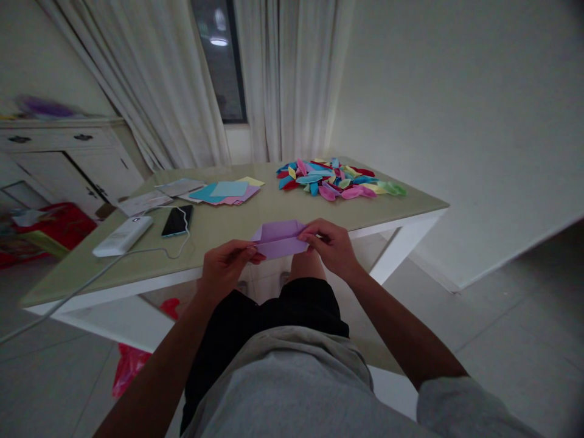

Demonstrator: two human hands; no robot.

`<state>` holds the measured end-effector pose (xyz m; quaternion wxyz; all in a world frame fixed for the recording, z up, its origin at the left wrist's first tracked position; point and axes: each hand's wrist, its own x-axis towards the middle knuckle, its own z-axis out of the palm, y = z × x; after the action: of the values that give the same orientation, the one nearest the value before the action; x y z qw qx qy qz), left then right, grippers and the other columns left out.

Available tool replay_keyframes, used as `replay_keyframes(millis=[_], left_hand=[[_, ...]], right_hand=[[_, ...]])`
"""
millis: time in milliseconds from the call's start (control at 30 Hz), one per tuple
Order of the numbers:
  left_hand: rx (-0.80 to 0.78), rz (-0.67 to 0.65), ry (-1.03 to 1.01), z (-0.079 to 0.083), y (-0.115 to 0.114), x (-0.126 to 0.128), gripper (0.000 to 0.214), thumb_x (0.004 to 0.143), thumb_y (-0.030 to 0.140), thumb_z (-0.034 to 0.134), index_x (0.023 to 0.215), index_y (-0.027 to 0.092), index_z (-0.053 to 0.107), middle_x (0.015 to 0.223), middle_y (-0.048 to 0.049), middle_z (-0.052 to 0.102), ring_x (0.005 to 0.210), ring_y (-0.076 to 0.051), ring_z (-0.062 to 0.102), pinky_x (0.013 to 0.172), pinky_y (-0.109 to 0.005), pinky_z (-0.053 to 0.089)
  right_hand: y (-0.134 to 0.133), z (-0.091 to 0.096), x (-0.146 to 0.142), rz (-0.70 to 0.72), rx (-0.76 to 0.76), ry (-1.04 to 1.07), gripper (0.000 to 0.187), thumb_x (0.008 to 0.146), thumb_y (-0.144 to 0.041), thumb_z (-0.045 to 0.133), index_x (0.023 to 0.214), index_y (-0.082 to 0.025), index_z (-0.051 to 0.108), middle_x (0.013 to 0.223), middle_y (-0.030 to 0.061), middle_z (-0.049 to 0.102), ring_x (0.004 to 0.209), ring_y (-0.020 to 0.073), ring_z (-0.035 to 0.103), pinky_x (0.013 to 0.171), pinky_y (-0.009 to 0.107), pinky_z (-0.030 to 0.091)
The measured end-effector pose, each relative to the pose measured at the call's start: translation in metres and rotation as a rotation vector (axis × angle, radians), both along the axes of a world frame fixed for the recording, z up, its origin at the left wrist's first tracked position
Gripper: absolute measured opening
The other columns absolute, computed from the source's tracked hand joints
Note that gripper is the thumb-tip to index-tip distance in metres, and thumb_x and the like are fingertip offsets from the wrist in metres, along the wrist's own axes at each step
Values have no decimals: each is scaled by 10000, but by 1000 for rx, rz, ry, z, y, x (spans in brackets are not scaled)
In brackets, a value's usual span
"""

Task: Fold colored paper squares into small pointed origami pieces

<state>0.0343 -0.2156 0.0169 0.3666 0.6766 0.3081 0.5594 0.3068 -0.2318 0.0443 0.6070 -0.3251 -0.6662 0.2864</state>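
Observation:
A partly folded purple sheet of paper is held in the air just in front of the table's near edge, above my lap. My left hand pinches its left end, fingers closed on it. My right hand pinches its right end, fingers curled over the fold. On the table beyond lies a pile of several folded paper pieces in blue, pink, red, yellow and green.
A stack of flat coloured sheets lies at the table's middle left, with papers beside it. A phone with a white cable and a white power bank sit near the left. A cabinet and red bags stand left.

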Motion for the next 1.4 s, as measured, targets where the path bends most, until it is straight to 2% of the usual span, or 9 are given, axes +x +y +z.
replay_keyframes(millis=[400, 633, 767, 900, 967, 1067, 1133, 1267, 1400], left_hand=[[-31, 101, -60, -4, -6, 1, 261, 900, 410, 878, 993, 179, 799, 824, -50, 859, 712, -209, 837, 715, -313, 700], [-47, 52, -77, -2, -1, 2, 371, 856, 511, 903, 895, 174, 752, 747, -68, 835, 652, -233, 825, 665, -335, 699], [-50, 34, -85, -3, 0, -4, 364, 869, 483, 903, 894, 177, 708, 760, -71, 831, 673, -232, 829, 675, -325, 692], [-96, -74, -179, -6, 4, -13, 374, 954, 444, 829, 1179, 214, 639, 835, -36, 834, 706, -221, 831, 706, -338, 694], [-80, -129, -198, -5, 7, -13, 464, 977, 442, 798, 1346, 224, 618, 968, -65, 844, 814, -225, 840, 751, -335, 691], [27, -126, -53, -2, 9, -3, 626, 874, 417, 899, 1410, 190, 668, 1257, -157, 808, 1112, -290, 803, 922, -367, 674], [31, -127, 53, -2, 9, 8, 675, 815, 410, 944, 1401, 186, 698, 1300, -163, 798, 1194, -328, 772, 1005, -426, 657], [-50, -152, 116, -8, 6, 23, 464, 899, 451, 858, 1286, 214, 763, 1167, -124, 834, 1105, -310, 796, 1030, -473, 650], [27, -60, 138, -12, 7, 25, 349, 912, 398, 847, 1199, 211, 781, 1168, -117, 823, 1111, -295, 781, 1048, -465, 624]], right_hand=[[11, -11, 5, 48, -88, -22, 235, 900, -456, 882, 917, -222, 871, 932, 58, 811, 720, 164, 740, 678, 311, 662], [17, -18, 2, 57, -141, 25, 232, 862, -450, 910, 911, -225, 881, 921, 57, 831, 691, 160, 723, 661, 310, 651], [19, -19, -2, 49, -133, 36, 206, 875, -428, 897, 917, -228, 877, 927, 56, 829, 719, 165, 725, 673, 306, 642], [18, -13, 0, 85, -155, 36, 191, 887, -401, 881, 969, -229, 876, 963, 54, 824, 736, 162, 702, 699, 316, 633], [19, -10, -3, 137, -192, 57, 203, 886, -399, 877, 994, -227, 867, 968, 47, 817, 730, 153, 682, 705, 312, 621], [21, -14, -16, 240, -265, 143, 231, 879, -422, 875, 987, -225, 823, 930, 22, 777, 745, 145, 660, 699, 287, 590], [21, -22, -31, 289, -323, 213, 260, 869, -421, 881, 1007, -232, 769, 901, -4, 735, 736, 133, 644, 686, 260, 562], [19, -37, -58, 286, -379, 322, 348, 859, -434, 875, 1038, -260, 632, 1016, -20, 709, 717, 113, 630, 660, 242, 547], [11, -34, -65, 256, -416, 288, 345, 876, -446, 833, 1058, -273, 597, 1082, -1, 724, 711, 127, 651, 671, 274, 582]])
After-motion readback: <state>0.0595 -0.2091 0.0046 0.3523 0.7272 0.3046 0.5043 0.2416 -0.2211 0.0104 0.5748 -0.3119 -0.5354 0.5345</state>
